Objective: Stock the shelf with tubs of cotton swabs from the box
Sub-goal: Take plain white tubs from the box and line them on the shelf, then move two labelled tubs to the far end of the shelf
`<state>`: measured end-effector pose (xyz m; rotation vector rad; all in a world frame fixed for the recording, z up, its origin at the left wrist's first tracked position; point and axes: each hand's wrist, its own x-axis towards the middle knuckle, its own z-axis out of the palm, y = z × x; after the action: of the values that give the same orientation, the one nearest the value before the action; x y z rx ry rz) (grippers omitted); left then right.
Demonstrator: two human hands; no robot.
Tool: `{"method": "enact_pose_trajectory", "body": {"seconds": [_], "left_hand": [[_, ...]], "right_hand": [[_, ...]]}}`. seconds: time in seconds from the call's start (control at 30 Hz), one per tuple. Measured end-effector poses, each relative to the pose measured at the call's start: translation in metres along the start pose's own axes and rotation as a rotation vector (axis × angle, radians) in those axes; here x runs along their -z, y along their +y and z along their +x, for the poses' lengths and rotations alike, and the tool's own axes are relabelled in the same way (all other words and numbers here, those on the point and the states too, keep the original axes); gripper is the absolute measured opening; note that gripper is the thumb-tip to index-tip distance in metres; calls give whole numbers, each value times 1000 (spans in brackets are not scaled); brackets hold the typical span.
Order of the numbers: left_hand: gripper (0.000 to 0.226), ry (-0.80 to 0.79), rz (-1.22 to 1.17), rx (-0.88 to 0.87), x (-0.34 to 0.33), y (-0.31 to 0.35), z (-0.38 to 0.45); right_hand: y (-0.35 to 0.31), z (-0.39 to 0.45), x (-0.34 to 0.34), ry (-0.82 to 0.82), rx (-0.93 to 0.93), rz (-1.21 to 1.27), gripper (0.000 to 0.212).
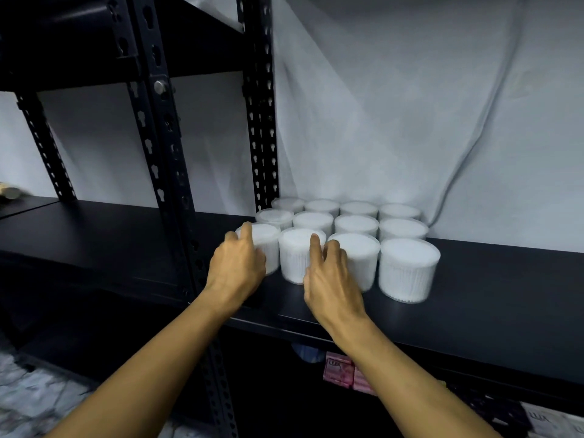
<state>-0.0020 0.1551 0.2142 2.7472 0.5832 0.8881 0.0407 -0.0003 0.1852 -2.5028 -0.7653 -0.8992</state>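
Several clear round tubs of white cotton swabs stand in tight rows on the black shelf point(489, 279). My left hand point(237, 263) grips the front-left tub point(265, 240) from its left side, fingers curled over its rim. My right hand point(331, 279) holds the third front tub point(358, 248), with the thumb up in the gap beside the second front tub point(297, 248) and the fingers curled on its front. Both tubs rest on the shelf. The front-right tub point(407, 267) stands untouched. No box is in view.
Black slotted uprights point(164, 172) rise just left of the tubs, with another point(262, 121) behind them. A white cloth point(410, 105) hangs at the back. Pink soap packs point(338, 369) lie on the level below. The shelf runs on, bare and black, to the left and right of the tubs.
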Motion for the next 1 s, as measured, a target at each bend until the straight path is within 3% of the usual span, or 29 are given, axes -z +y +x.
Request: {"method": "enact_pose_trajectory", "body": {"seconds": [0.13, 0.23, 0.33, 0.43, 0.53, 0.7, 1.0], "left_hand": [[39, 90, 76, -63, 13, 30, -5], [39, 67, 37, -169, 10, 59, -7], [49, -36, -65, -292, -1, 83, -8], [66, -178, 37, -423, -16, 103, -8], [72, -244, 160, -435, -33, 123, -10], [45, -147, 282, -444, -50, 142, -18], [27, -151, -3, -451, -54, 143, -27]], "right_hand": [[31, -8, 27, 137, 125, 61, 41], [62, -13, 45, 170, 111, 67, 28], [98, -18, 53, 186, 25, 58, 31], [130, -22, 54, 136, -29, 32, 39], [148, -24, 46, 20, -34, 24, 50], [152, -27, 32, -23, -44, 78, 51], [160, -31, 41, 15, -116, 286, 50]]}}
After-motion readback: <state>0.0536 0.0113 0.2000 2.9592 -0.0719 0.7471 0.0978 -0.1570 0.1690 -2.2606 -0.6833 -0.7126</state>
